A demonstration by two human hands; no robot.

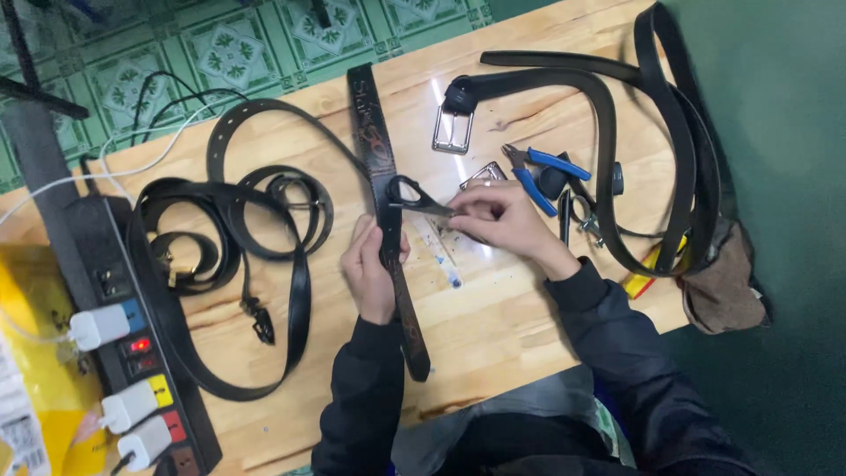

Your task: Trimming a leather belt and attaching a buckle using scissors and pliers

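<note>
Left hand (370,269) closes its grip around the dark belt (388,207) at desk (493,326) centre; right hand (498,216), at 3 o'clock, pinches what look like scissors (416,196) against it

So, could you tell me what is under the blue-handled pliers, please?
The blue-handled pliers lie on the bare wooden table, their handle ends resting over a small dark object. What that object is cannot be told.

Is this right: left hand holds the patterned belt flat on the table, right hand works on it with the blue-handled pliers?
Not quite. In the head view the right hand holds black-handled scissors; the blue-handled pliers lie unused on the table. The left hand does hold the patterned belt.
</note>
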